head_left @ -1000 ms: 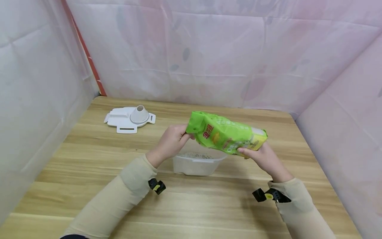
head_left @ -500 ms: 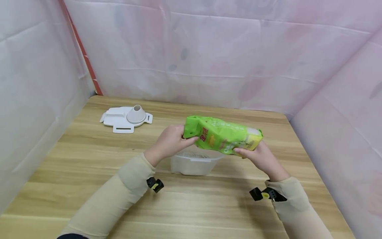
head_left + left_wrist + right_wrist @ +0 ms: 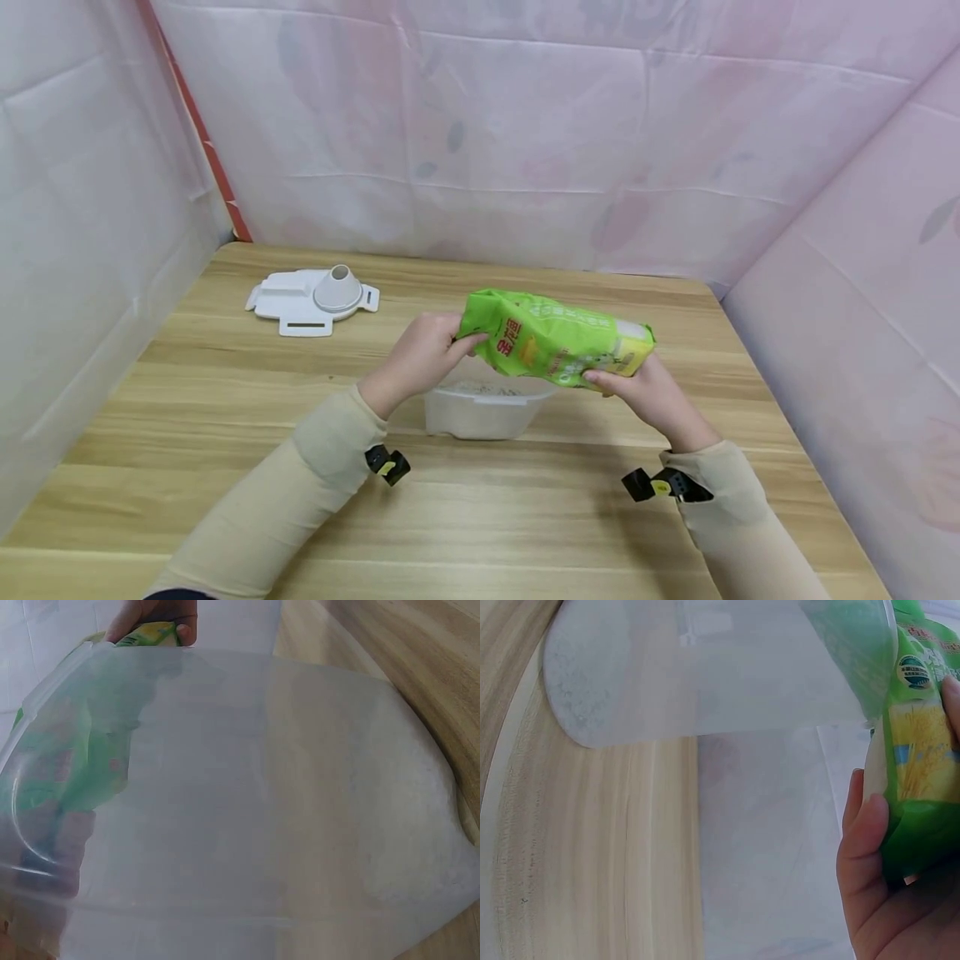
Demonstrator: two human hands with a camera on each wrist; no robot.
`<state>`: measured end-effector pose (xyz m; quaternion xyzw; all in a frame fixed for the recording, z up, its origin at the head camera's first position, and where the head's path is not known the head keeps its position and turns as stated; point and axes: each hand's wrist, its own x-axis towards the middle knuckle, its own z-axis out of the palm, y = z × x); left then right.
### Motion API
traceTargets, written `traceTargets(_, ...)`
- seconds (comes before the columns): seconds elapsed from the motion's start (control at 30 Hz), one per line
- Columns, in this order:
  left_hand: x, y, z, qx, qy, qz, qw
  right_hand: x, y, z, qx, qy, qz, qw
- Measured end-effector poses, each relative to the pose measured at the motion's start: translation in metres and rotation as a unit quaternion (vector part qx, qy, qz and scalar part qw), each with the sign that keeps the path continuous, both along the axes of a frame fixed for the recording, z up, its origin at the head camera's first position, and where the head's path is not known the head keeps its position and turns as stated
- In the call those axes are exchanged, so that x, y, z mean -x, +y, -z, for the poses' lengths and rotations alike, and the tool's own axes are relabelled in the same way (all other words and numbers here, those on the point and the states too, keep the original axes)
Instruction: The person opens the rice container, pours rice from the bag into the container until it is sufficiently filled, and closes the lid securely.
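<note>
A green and yellow bag of rice (image 3: 558, 340) lies tilted in the air over a translucent plastic container (image 3: 480, 418), its mouth end to the left. My left hand (image 3: 423, 354) pinches that end between thumb and fingers. Around the bottom end, my right hand (image 3: 660, 400) grips the bag, with the thumb on the near side. The bag hides part of the container's opening. Whitish grains lie low inside, seen through the container wall (image 3: 660, 682) in the right wrist view. In the left wrist view, the near wall (image 3: 225, 787) covers most of the frame.
At the back left of the wooden table (image 3: 480, 517) lies a white plastic lid (image 3: 292, 300) with slotted tabs and a cone-shaped cup (image 3: 338, 289) on it. Pale patterned sheets (image 3: 525, 150) close off the back and both sides.
The bag's mouth end has come down slightly, and my left thumb has shifted over its near side. Both hands keep hold of the bag. The whole view has drifted a little.
</note>
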<state>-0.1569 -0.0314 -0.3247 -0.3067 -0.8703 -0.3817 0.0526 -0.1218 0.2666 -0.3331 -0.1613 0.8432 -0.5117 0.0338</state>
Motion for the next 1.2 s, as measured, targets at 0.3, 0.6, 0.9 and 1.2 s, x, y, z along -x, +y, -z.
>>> traceTargets(0.3,0.0,0.001,0.0,0.004,0.004,-0.008,0.9999,0.0,0.001,0.001,-0.001,0.0,-0.003,1.0)
traceTargets(0.6,-0.001,0.0,0.0,0.009,0.006,-0.009,0.9999,0.0,0.001,0.001,-0.005,-0.002,-0.002,1.0)
traceTargets(0.9,0.002,0.005,-0.001,0.014,-0.013,0.004,0.9998,-0.003,0.005,-0.004,-0.029,0.016,0.007,0.999)
traceTargets(1.2,0.01,0.0,-0.003,-0.013,-0.05,0.035,0.9981,-0.001,0.006,-0.017,-0.037,0.032,-0.01,0.999)
